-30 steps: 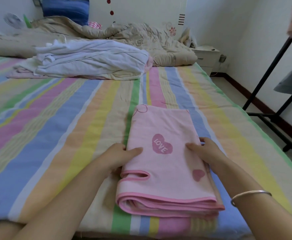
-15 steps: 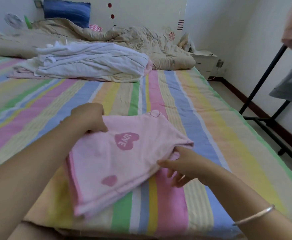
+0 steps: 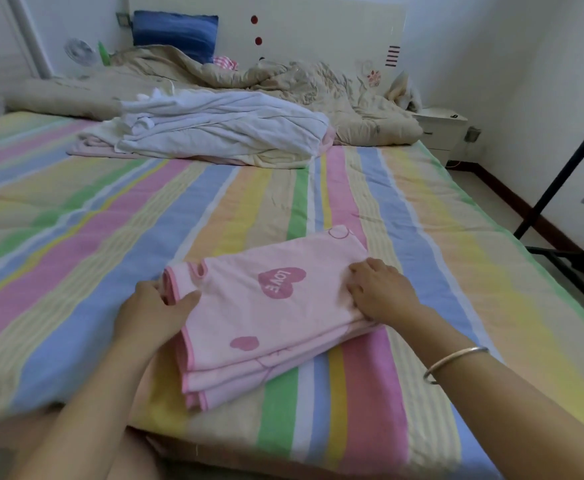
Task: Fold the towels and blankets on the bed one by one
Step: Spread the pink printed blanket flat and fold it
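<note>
The folded pink terry towel with the LOVE heart lies on the pastel-striped bed sheet right in front of me, within easy reach for squaring. My left hand pinches its hemmed left edge, thumb on top, to line up the layers; my right hand presses the opposite end, fingers spread, pinning the stack.

Left hand pinches the towel edge; right hand lies flat, fingers spread.
</note>
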The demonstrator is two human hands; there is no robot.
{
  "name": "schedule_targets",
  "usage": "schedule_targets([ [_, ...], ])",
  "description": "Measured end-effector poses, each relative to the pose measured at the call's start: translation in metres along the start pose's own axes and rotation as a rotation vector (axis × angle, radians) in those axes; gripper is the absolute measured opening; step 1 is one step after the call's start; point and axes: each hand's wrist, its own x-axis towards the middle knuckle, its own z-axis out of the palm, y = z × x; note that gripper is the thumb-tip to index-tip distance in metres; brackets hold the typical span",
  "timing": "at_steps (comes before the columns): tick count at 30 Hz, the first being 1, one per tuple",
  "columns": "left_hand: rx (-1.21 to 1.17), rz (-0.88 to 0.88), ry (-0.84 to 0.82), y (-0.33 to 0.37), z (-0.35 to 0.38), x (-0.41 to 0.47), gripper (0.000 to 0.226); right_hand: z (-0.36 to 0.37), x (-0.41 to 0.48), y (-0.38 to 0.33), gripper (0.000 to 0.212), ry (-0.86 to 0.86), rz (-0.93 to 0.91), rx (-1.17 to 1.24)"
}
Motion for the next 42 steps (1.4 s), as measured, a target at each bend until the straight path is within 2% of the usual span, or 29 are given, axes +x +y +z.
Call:
schedule_targets([
  [5, -0.398, -0.205, -0.215, -0.004, -0.009, -0.019, 0.057, -0.005, 0.003, -0.003, 0.079, -0.111, 0.305, 0.206],
  [8, -0.402, -0.148, -0.267, -0.001, 0.001, -0.034, 0.052, -0.01, 0.008, -0.005, 0.071, -0.12, 0.35, 0.183],
  [12, -0.562, -0.061, -0.207, 0.009, 0.023, -0.046, 0.06, -0.012, 0.016, -0.023, 0.056, 0.004, 0.228, 0.045],
  [16, -0.574, -0.072, -0.059, 0.013, 0.03, -0.046, 0.078, -0.005, 0.018, -0.042, 0.041, 0.121, 0.112, -0.011],
  [21, -0.585, -0.014, -0.047, 0.011, 0.007, -0.039, 0.044, -0.024, -0.001, -0.08, 0.031, 0.207, 0.024, 0.052],
  [25, -0.608, -0.002, 0.0, -0.013, -0.031, -0.029, 0.038, -0.035, -0.016, -0.129, 0.033, 0.153, 0.016, 0.144],
  [29, -0.588, 0.008, 0.04, -0.054, -0.078, -0.025, 0.042, -0.039, -0.032, -0.194, 0.034, 0.121, -0.02, 0.219],
  [36, -0.601, -0.017, 0.082, -0.138, -0.173, -0.017, 0.05, -0.044, -0.065, -0.341, 0.037, 0.116, -0.191, 0.337],
  [42, -0.62, -0.005, 0.177, -0.22, -0.272, -0.017, 0.046, -0.047, -0.098, -0.474, 0.038, 0.052, -0.307, 0.513],
])
